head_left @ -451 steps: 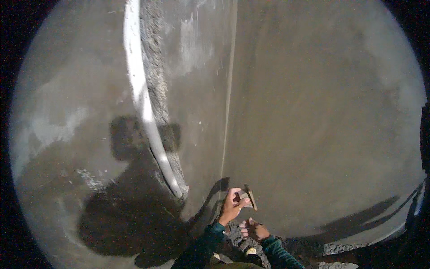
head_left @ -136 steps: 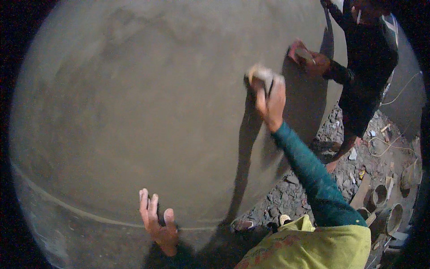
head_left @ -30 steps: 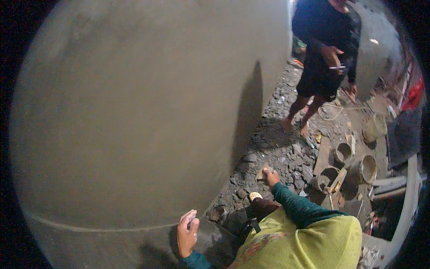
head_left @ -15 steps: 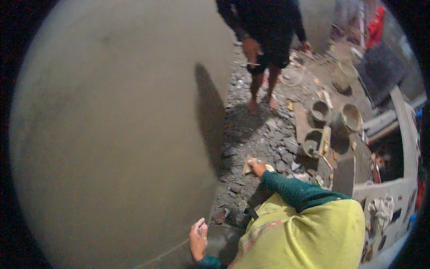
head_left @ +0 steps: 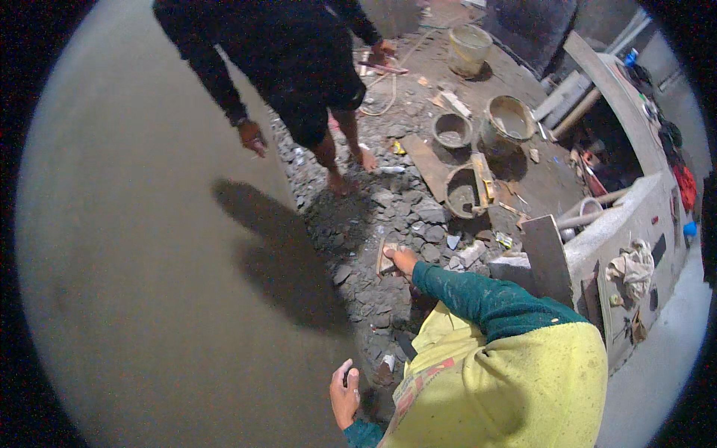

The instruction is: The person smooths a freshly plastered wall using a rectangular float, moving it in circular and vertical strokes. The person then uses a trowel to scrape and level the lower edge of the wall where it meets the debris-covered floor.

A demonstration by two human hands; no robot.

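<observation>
My right hand [head_left: 403, 259], at the end of a dark green sleeve, is closed around a small flat tan hand float [head_left: 386, 261]. It holds the float above broken rubble, to the right of a large smooth grey plastered wall [head_left: 149, 246]. My left hand [head_left: 345, 394] is lower in the picture, beside the wall's near edge. Its fingers are apart and slightly bent, and nothing is in them; whether it touches the wall I cannot tell. Pale residue marks its fingertips.
A co-worker in dark clothes [head_left: 291, 67] stands barefoot on the rubble [head_left: 403, 216], holding a thin reddish tool [head_left: 385, 68]. Several mortar buckets [head_left: 508, 123] stand to the right, near a plank [head_left: 424, 166]. A low concrete wall [head_left: 616, 231] with a rag [head_left: 633, 269] lies farther right.
The view has swung right, so the co-worker, rubble and buckets sit farther left. The co-worker looks larger and nearer. My right hand still grips the float; my left hand stays free.
</observation>
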